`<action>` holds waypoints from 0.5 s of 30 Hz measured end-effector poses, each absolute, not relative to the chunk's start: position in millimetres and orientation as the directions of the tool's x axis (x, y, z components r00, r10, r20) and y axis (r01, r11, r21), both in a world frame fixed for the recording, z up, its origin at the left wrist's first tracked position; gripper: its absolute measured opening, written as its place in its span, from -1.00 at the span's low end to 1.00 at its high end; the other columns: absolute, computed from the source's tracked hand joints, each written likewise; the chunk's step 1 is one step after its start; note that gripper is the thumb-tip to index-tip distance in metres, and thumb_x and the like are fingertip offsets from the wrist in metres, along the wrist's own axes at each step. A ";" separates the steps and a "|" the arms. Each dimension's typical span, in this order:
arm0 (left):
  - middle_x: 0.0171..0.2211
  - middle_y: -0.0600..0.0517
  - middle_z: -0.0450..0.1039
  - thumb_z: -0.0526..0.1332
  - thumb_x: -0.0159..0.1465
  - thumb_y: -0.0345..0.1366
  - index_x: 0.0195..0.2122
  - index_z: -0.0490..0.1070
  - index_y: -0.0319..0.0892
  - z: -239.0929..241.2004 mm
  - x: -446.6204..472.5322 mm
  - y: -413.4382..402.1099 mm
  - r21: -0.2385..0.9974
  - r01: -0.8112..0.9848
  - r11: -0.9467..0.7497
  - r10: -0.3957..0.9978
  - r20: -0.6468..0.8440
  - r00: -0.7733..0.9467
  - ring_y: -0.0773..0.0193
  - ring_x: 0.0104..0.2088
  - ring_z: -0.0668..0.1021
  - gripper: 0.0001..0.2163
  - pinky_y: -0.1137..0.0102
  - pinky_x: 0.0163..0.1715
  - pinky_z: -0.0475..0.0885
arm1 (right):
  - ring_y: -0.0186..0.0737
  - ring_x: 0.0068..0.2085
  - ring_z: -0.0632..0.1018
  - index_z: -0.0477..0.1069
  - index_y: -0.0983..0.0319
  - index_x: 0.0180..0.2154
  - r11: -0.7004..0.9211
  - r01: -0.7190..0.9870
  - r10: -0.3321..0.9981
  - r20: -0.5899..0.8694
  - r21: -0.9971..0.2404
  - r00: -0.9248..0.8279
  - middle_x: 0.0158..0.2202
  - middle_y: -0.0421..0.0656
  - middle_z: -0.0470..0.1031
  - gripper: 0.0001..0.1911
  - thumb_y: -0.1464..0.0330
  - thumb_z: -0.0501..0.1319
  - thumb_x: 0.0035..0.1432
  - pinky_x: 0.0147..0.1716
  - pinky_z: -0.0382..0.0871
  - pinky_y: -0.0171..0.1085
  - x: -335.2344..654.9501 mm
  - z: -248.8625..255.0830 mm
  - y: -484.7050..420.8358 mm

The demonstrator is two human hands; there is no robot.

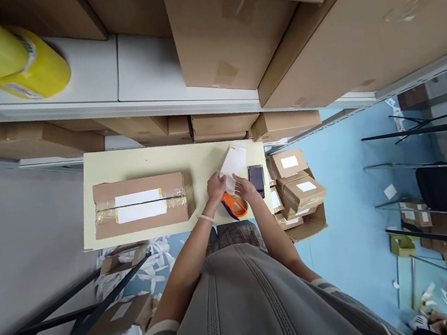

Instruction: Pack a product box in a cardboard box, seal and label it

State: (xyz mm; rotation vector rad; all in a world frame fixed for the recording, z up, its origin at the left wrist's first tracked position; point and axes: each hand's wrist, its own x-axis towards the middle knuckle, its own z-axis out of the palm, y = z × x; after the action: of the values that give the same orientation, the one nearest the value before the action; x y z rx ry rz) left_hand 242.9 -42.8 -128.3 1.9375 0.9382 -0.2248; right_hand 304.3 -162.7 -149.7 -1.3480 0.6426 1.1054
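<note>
A white label sheet [234,160] slants over the far right part of the pale yellow table, its near end between my hands. My left hand [214,187] is closed on the sheet's lower left corner, thumb and fingers pinched together. Beside that near end, my right hand [245,187] has its palm turned inward and its fingers apart; whether it touches the sheet is hard to see. Just below the hands lies an orange and blue tape dispenser [235,206]. A long taped carton [141,205] with a white label lies to the left.
A dark flat device [256,180] lies at the pale yellow table's [164,162] right end. Labelled small boxes [303,187] are stacked beyond that edge. Overhead, a white shelf [143,68] bears cartons and yellow tape rolls [32,67]. Paper scraps [155,260] litter the floor below left.
</note>
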 end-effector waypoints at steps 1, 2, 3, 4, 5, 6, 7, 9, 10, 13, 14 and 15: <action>-0.33 0.00 0.52 0.13 0.29 -0.21 -0.31 0.41 -0.17 -129.0 242.1 -42.7 0.670 0.692 -0.270 0.519 -0.504 0.690 0.25 -0.33 0.52 -0.84 0.43 -0.34 0.33 | -0.34 -0.45 0.45 0.40 0.17 -0.40 -0.095 -0.911 0.249 -0.895 -0.402 0.369 -0.49 -0.26 0.48 -0.69 0.14 0.41 -0.07 -0.44 0.29 -0.36 307.1 -150.6 -161.6; -0.34 0.00 0.52 0.12 0.29 -0.22 -0.32 0.41 -0.17 -129.3 240.9 -42.9 0.670 0.691 -0.270 0.514 -0.507 0.692 0.27 -0.35 0.51 -0.84 0.44 -0.37 0.31 | -0.34 -0.46 0.45 0.41 0.18 -0.39 -0.060 -0.926 0.248 -0.904 -0.374 0.349 -0.50 -0.26 0.48 -0.68 0.14 0.42 -0.07 -0.45 0.30 -0.35 310.1 -151.7 -160.1; -0.35 0.00 0.52 0.11 0.29 -0.22 -0.33 0.41 -0.18 -129.3 239.5 -43.1 0.670 0.691 -0.271 0.502 -0.514 0.695 0.27 -0.36 0.50 -0.83 0.45 -0.39 0.30 | -0.34 -0.46 0.45 0.41 0.18 -0.38 -0.030 -0.936 0.245 -0.911 -0.350 0.333 -0.50 -0.26 0.48 -0.68 0.14 0.43 -0.06 -0.44 0.31 -0.35 312.9 -152.9 -158.3; -0.35 0.00 0.52 0.10 0.30 -0.23 -0.33 0.41 -0.18 -129.0 238.2 -43.4 0.667 0.693 -0.273 0.490 -0.524 0.697 0.28 -0.37 0.50 -0.82 0.45 -0.39 0.29 | -0.35 -0.47 0.45 0.42 0.18 -0.38 -0.014 -0.944 0.239 -0.918 -0.330 0.318 -0.51 -0.27 0.49 -0.68 0.15 0.43 -0.06 -0.45 0.31 -0.35 315.2 -154.1 -155.9; -0.35 -0.01 0.53 0.09 0.31 -0.23 -0.33 0.42 -0.18 -128.4 237.0 -43.7 0.658 0.699 -0.280 0.481 -0.534 0.695 0.27 -0.37 0.50 -0.81 0.45 -0.40 0.28 | -0.35 -0.48 0.46 0.42 0.19 -0.38 -0.007 -0.950 0.236 -0.923 -0.313 0.303 -0.51 -0.27 0.49 -0.68 0.16 0.44 -0.06 -0.45 0.31 -0.35 317.0 -155.4 -153.1; -0.35 -0.01 0.53 0.09 0.31 -0.22 -0.33 0.43 -0.18 -127.7 236.0 -43.9 0.647 0.706 -0.288 0.474 -0.545 0.692 0.27 -0.37 0.51 -0.80 0.44 -0.40 0.28 | -0.35 -0.48 0.46 0.43 0.19 -0.38 -0.006 -0.953 0.240 -0.926 -0.303 0.293 -0.52 -0.27 0.50 -0.69 0.17 0.45 -0.06 -0.46 0.31 -0.36 317.9 -156.6 -149.7; -0.35 -0.02 0.54 0.08 0.32 -0.22 -0.32 0.44 -0.18 -126.9 235.2 -44.1 0.634 0.714 -0.297 0.470 -0.554 0.687 0.26 -0.36 0.51 -0.79 0.43 -0.39 0.28 | -0.35 -0.49 0.46 0.43 0.20 -0.38 -0.007 -0.954 0.250 -0.924 -0.301 0.290 -0.52 -0.27 0.51 -0.70 0.19 0.45 -0.06 -0.47 0.31 -0.36 318.1 -157.7 -145.9; -0.34 -0.04 0.55 0.08 0.32 -0.20 -0.30 0.47 -0.18 -125.1 233.6 -44.6 0.612 0.727 -0.311 0.472 -0.564 0.677 0.23 -0.35 0.53 -0.78 0.42 -0.38 0.29 | -0.34 -0.49 0.47 0.44 0.21 -0.39 -0.003 -0.949 0.275 -0.912 -0.316 0.303 -0.52 -0.28 0.53 -0.72 0.23 0.45 -0.06 -0.48 0.32 -0.35 316.2 -159.8 -137.8; -0.34 -0.04 0.56 0.09 0.32 -0.20 -0.29 0.48 -0.18 -124.1 232.8 -44.9 0.607 0.730 -0.314 0.475 -0.565 0.675 0.21 -0.34 0.53 -0.77 0.41 -0.37 0.29 | -0.33 -0.49 0.48 0.43 0.21 -0.40 0.000 -0.944 0.286 -0.904 -0.330 0.316 -0.52 -0.27 0.53 -0.73 0.25 0.46 -0.06 -0.48 0.33 -0.35 314.5 -160.8 -133.8; -0.31 -0.07 0.57 0.08 0.33 -0.19 -0.24 0.50 -0.17 -121.3 229.5 -46.1 0.593 0.730 -0.338 0.480 -0.559 0.676 0.17 -0.29 0.56 -0.75 0.40 -0.35 0.31 | -0.32 -0.50 0.47 0.42 0.22 -0.43 -0.002 -0.920 0.278 -0.884 -0.391 0.375 -0.55 -0.27 0.52 -0.73 0.28 0.46 -0.08 -0.48 0.36 -0.33 308.9 -164.0 -124.9; -0.30 -0.07 0.58 0.06 0.34 -0.18 -0.22 0.50 -0.17 -120.3 228.3 -46.7 0.585 0.732 -0.350 0.483 -0.557 0.676 0.16 -0.28 0.57 -0.74 0.40 -0.34 0.31 | -0.31 -0.50 0.47 0.42 0.22 -0.44 -0.009 -0.910 0.258 -0.880 -0.415 0.399 -0.56 -0.27 0.51 -0.73 0.27 0.47 -0.09 -0.48 0.37 -0.33 307.5 -165.2 -123.1; -0.28 -0.07 0.58 0.05 0.35 -0.18 -0.20 0.50 -0.16 -119.1 227.1 -47.4 0.575 0.734 -0.361 0.488 -0.554 0.674 0.16 -0.26 0.57 -0.74 0.40 -0.34 0.31 | -0.31 -0.50 0.47 0.42 0.22 -0.44 -0.019 -0.899 0.233 -0.877 -0.437 0.421 -0.57 -0.26 0.51 -0.73 0.27 0.46 -0.09 -0.48 0.37 -0.33 306.4 -166.4 -121.8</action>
State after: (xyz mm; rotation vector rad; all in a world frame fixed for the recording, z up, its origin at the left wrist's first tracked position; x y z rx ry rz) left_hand 227.1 -47.4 -119.1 2.0335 0.9422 -0.3657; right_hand 306.4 -121.8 -166.4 -1.2724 0.6848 1.0229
